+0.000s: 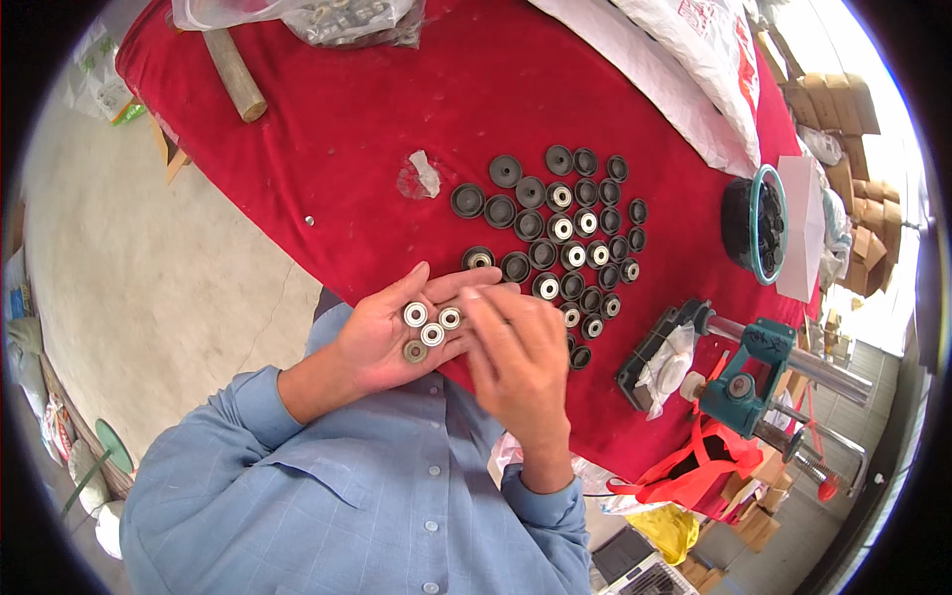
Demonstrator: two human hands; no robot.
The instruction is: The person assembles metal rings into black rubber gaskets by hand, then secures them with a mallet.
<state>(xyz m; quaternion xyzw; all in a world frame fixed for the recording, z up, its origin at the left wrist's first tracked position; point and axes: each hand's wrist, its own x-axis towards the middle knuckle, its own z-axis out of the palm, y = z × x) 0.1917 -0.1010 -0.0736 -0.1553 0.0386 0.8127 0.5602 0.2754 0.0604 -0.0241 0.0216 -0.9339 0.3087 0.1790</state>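
Observation:
My left hand point(375, 335) is palm up above the table's near edge, its fingers stretched toward the right. Several small ball bearings point(432, 334) lie loose on its palm, most of them bright silver and one duller. My right hand point(526, 362) hovers over the left fingers, its fingertips smeared by motion, so I cannot tell whether anything is in them. Just beyond both hands, many round black cups point(500, 210) stand in rough rows on the red cloth. Silver bearings point(573, 256) sit inside several cups; others hold no bearing.
The red-covered table point(327, 178) bears a wooden stick point(236, 77), a clear bag of metal parts point(349, 20) and a torn white scrap point(425, 175). At right stand a blue-rimmed basket point(768, 223) of black parts and a green hand press point(751, 377). A red bag point(684, 476) lies near the press.

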